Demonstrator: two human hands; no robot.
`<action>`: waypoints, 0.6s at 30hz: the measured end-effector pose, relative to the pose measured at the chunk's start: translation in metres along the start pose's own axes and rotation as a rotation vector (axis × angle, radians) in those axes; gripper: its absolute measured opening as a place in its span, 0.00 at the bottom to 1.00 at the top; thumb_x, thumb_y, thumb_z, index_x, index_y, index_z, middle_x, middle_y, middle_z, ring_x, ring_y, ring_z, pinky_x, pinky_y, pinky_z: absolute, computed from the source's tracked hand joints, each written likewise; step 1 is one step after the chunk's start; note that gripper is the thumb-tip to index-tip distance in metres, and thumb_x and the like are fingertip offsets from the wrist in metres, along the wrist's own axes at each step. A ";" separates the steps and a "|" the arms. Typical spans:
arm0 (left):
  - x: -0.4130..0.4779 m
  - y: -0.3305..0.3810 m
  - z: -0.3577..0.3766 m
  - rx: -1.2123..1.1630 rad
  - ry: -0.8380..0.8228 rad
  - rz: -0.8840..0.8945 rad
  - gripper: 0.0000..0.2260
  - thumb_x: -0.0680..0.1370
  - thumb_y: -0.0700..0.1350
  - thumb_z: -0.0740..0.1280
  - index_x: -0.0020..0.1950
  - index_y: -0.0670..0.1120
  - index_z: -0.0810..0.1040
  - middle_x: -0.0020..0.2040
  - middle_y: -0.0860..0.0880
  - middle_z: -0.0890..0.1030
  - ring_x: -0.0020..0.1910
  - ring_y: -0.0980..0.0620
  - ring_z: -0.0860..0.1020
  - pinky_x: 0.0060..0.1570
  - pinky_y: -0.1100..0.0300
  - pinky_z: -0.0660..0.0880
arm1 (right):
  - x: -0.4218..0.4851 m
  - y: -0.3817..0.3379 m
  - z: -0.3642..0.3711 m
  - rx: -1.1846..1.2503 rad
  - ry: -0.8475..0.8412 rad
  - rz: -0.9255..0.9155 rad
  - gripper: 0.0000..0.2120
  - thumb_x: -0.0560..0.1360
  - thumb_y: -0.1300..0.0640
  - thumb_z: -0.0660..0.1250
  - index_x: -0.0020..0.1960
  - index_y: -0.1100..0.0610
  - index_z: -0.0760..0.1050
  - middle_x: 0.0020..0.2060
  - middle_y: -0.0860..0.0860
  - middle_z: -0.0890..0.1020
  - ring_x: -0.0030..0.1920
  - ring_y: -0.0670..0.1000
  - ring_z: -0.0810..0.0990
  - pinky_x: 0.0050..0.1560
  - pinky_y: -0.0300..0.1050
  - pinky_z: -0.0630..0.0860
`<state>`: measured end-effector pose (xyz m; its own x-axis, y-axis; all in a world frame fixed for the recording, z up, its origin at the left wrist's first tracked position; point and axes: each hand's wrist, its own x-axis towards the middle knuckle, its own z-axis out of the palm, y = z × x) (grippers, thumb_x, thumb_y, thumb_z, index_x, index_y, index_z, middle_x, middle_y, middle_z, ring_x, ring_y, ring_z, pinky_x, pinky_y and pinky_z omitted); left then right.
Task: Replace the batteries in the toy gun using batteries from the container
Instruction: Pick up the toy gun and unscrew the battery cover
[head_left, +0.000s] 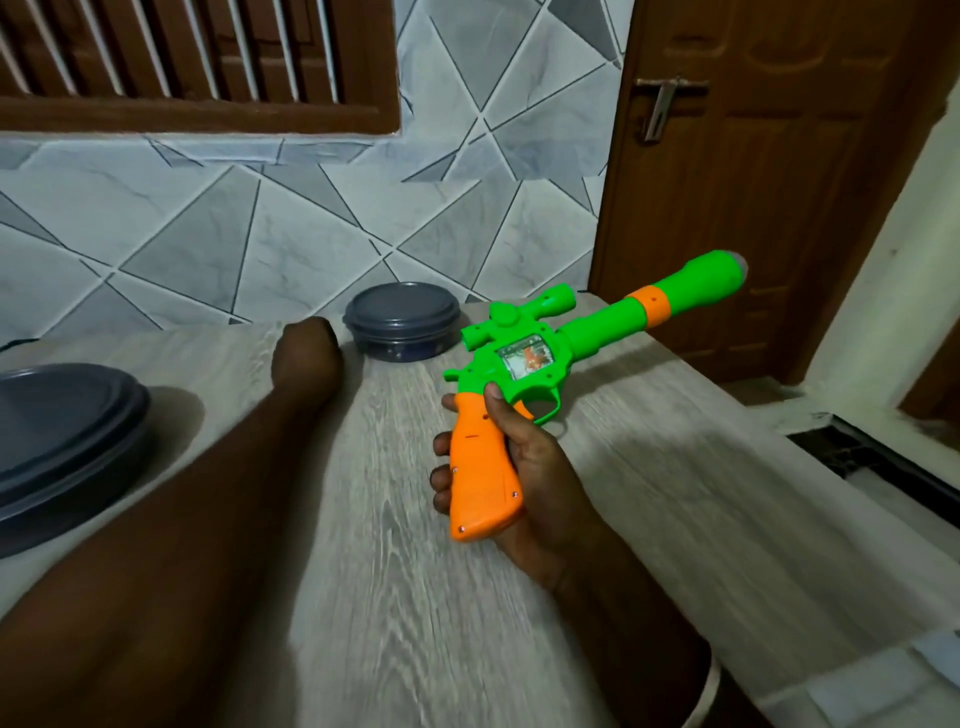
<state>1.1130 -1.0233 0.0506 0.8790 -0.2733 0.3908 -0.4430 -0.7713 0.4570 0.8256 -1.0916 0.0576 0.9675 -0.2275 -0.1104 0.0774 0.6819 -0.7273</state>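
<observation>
My right hand (535, 467) grips the orange handle of a green and orange toy gun (535, 358), held above the wooden table with its barrel pointing to the far right. My left hand (306, 353) stretches forward over the table with its fingers curled under; it ends just left of a small round dark container (401, 322) with its lid on. I cannot see anything in that hand. No batteries show.
A larger dark lidded container (67, 441) sits at the table's left edge. The grey wood-grain table (415, 597) ends at a tiled wall behind and drops off on the right, where a brown door (753, 182) stands.
</observation>
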 end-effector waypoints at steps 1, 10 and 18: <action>-0.005 -0.001 -0.005 -0.024 -0.004 -0.008 0.06 0.78 0.38 0.68 0.52 0.37 0.81 0.53 0.35 0.82 0.55 0.34 0.80 0.54 0.46 0.78 | -0.001 0.000 0.000 -0.001 0.008 -0.005 0.21 0.81 0.42 0.58 0.64 0.56 0.70 0.38 0.55 0.79 0.31 0.53 0.78 0.31 0.43 0.77; -0.066 0.003 -0.062 -0.448 -0.250 -0.096 0.13 0.78 0.36 0.70 0.63 0.38 0.82 0.48 0.40 0.84 0.43 0.45 0.82 0.50 0.52 0.81 | -0.011 -0.001 -0.002 0.016 0.099 -0.088 0.22 0.82 0.39 0.56 0.63 0.55 0.70 0.39 0.57 0.79 0.31 0.54 0.80 0.32 0.44 0.80; -0.160 0.072 -0.124 -1.031 -0.275 0.276 0.07 0.79 0.30 0.67 0.56 0.31 0.78 0.46 0.36 0.82 0.44 0.45 0.84 0.49 0.55 0.84 | -0.013 -0.003 -0.008 0.016 0.154 -0.167 0.22 0.82 0.39 0.55 0.66 0.54 0.69 0.37 0.55 0.78 0.33 0.53 0.78 0.34 0.43 0.79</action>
<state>0.9188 -0.9638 0.1200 0.6795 -0.5798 0.4495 -0.4526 0.1509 0.8789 0.8105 -1.0960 0.0560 0.8929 -0.4409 -0.0917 0.2389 0.6364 -0.7335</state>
